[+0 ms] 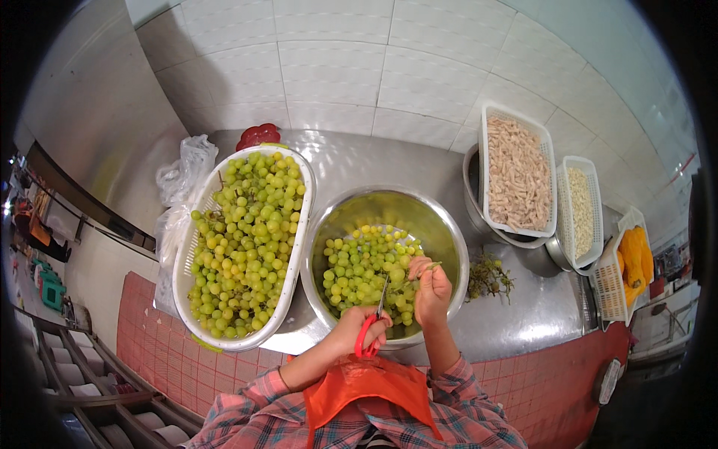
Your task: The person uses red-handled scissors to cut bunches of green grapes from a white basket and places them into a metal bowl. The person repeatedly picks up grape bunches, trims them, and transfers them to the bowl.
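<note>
My left hand [363, 328] is closed on the handles of red-handled scissors [367, 335], their metal blades pointing up over a steel bowl [461, 264]. Loose green grapes [350, 266] lie in the bowl. Above its right side my right hand [431, 283] pinches a green grape stem [435, 265]; some grapes are just below the fingers, and whether they hang from it I cannot tell. Left of the bowl stands a white plastic basket [182, 280] heaped with bunches of green grapes [252, 236]. Stripped grape stems [488, 276] lie on the steel table right of the bowl.
Clear plastic bags [188, 168] and a red dish [258, 136] lie by the basket. At the right stand a white basket of pale pieces [519, 174] over a metal pot, a smaller basket of whitish bits [580, 213] and a basket with orange-yellow squash [635, 261]. A tiled wall rises behind.
</note>
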`<state>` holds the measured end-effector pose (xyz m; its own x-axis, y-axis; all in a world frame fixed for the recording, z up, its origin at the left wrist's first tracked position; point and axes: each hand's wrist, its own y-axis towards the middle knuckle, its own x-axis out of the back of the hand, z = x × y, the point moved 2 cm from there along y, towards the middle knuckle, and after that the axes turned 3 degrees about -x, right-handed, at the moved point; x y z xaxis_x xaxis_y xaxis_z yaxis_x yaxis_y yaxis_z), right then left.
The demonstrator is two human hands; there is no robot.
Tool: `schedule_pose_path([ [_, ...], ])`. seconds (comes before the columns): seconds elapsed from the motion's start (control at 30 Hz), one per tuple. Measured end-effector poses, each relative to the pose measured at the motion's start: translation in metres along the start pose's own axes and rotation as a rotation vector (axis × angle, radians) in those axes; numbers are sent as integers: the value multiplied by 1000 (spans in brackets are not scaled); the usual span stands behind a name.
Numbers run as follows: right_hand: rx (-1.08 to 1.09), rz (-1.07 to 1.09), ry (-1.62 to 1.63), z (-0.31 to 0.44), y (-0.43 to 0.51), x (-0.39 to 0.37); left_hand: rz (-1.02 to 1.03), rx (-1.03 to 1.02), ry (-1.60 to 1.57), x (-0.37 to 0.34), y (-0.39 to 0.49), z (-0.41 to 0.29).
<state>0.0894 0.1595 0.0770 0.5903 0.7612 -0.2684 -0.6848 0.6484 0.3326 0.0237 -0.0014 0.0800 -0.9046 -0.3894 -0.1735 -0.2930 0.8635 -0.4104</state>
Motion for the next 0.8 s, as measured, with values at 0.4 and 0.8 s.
schedule_pose_path([
  [0.4, -145, -326, 121, -35, -6, 19, -151, 19, -247, 0, 14, 25],
  [0.8, -271, -587, 594, -21, 13, 32, -42, -174, 301, -5, -7, 22],
])
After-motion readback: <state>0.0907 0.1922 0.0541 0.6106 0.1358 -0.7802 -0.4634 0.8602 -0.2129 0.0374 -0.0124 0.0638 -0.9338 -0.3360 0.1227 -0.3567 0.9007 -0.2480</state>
